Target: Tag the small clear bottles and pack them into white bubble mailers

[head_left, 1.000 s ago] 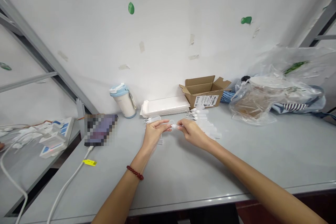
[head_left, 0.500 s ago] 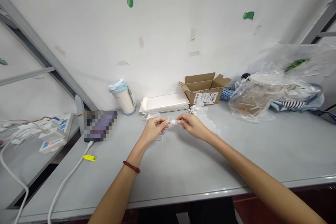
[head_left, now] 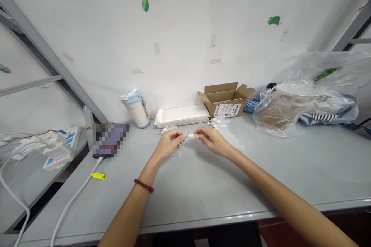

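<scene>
Over the middle of the desk my two hands meet, nearly fingertip to fingertip. A thin white string loop [head_left: 188, 130] arches up in the small gap between them. My right hand [head_left: 213, 140] pinches the small white piece [head_left: 191, 135] at the base of this loop. My left hand [head_left: 167, 143] is closed in a pinch on the loop's other side, at the string's end. Clear plastic tags [head_left: 228, 136] with white strings lie behind my right hand. Another clear tag [head_left: 175, 154] shows partly beneath my left hand, with more strings behind it.
Against the wall stand a blue-lidded tumbler [head_left: 135, 110], a stack of white flat packs [head_left: 182, 115] and an open cardboard box [head_left: 223, 102]. Plastic bags [head_left: 278, 117] sit at the right. A phone [head_left: 111, 141] with a charging cable [head_left: 77, 197] and a power strip [head_left: 65, 150] are at the left.
Both hands stay almost in place, still pinching at the string loop. The whole view has shifted slightly.
</scene>
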Demonstrator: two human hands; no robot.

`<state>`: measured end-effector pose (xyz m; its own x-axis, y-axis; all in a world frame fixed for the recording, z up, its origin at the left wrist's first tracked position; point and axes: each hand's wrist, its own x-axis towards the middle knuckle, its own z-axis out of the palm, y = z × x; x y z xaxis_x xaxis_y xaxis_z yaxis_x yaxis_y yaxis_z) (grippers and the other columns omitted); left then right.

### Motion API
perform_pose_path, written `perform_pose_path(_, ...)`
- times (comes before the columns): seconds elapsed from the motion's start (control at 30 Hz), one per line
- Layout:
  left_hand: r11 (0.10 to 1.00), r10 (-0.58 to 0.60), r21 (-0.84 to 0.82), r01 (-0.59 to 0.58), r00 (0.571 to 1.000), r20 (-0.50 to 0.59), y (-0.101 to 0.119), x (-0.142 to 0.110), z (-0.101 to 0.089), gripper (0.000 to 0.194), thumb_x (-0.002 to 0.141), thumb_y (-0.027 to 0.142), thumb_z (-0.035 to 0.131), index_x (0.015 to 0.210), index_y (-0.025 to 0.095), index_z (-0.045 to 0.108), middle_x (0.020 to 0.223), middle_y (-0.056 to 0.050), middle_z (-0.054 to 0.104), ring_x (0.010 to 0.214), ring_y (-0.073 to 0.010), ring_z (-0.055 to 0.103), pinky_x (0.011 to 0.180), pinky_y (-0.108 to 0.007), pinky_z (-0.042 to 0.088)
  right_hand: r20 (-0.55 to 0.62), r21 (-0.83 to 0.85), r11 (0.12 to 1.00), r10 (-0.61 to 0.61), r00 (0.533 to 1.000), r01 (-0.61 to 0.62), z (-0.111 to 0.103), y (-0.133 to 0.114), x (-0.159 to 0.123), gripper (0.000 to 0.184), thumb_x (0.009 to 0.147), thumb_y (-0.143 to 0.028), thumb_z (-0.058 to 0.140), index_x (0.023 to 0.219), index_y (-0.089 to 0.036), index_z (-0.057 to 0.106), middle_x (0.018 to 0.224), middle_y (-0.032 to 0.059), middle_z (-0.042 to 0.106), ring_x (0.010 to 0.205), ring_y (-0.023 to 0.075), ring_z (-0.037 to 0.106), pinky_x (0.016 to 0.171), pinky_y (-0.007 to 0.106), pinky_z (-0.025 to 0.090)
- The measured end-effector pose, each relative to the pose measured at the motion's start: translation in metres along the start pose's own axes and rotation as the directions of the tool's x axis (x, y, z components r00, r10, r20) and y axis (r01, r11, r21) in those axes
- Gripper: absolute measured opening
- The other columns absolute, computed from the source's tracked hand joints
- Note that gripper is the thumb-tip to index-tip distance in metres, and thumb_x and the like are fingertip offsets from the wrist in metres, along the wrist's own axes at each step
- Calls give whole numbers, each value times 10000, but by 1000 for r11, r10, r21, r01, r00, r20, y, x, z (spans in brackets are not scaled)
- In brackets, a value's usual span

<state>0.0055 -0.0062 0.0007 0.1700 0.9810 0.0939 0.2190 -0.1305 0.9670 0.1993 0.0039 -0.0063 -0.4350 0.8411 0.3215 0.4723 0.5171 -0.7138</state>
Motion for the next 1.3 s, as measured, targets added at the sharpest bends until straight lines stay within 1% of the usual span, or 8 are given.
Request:
perform_pose_path(0.33,994,66,82,-67,998,18,-9,3,0,238,736,407,617,718,172,643,683,-12,578,574,-107,486,496,-196,398,62,41,999,-19,998,16,-6,8,3,153,851,-262,504,904,-169,614,853,45,661,623,112,575,598,242,440)
perform_pose_path(0.4,995,62,77,-59,997,-45,-7,5,-8,222,711,391,634,691,170,646,661,-8,568,561,-106,472,478,-192,380,38,8,1000,-30,999,30,-14,13,5,177,851,-298,511,908,-169,618,858,55,664,699,136,600,632,252,456)
perform_pose_path(0.53,998,10,64,8,962,-273,-3,7,-37,171,634,331,664,609,162,655,571,2,538,521,-100,436,451,-196,335,-149,-236,971,-12,989,-24,-41,38,10,178,866,-260,480,885,-161,626,832,71,668,753,167,601,686,278,455)
perform_pose_path(0.7,985,-111,96,146,946,-306,-5,5,-63,155,595,318,672,578,164,683,592,-20,577,594,-129,481,465,-210,333,-210,-544,813,109,972,-209,-73,82,9,221,818,-115,484,958,-153,651,955,109,665,800,182,615,731,272,442)
perform_pose_path(0.87,968,-187,98,229,929,-320,-15,6,-68,134,584,284,678,606,156,710,584,-22,583,579,-125,469,456,-219,306,-215,-558,785,175,961,-268,-83,105,5,249,774,-115,537,985,-134,669,987,134,670,894,216,615,791,283,432)
perform_pose_path(1.07,940,-241,160,302,918,-314,-24,7,-71,94,604,239,699,607,146,713,569,-29,594,548,-120,453,471,-237,302,-183,-498,816,232,955,-293,-83,106,5,313,848,-339,522,1054,-137,641,1004,104,686,816,183,642,745,260,449)
perform_pose_path(1.2,902,-266,258,347,916,-301,-25,6,-73,132,629,250,717,597,124,694,545,-21,585,559,-126,460,497,-244,303,-192,-445,829,283,940,-340,-81,109,6,307,831,-342,543,1049,-149,636,1011,96,683,817,188,639,755,275,448)
perform_pose_path(1.3,901,-218,288,324,914,-343,-27,7,-76,147,645,250,705,631,105,688,553,-16,597,581,-132,474,542,-246,318,-171,-431,831,307,936,-351,-79,110,6,279,821,-315,547,1030,-155,640,995,92,686,786,181,637,743,277,449)
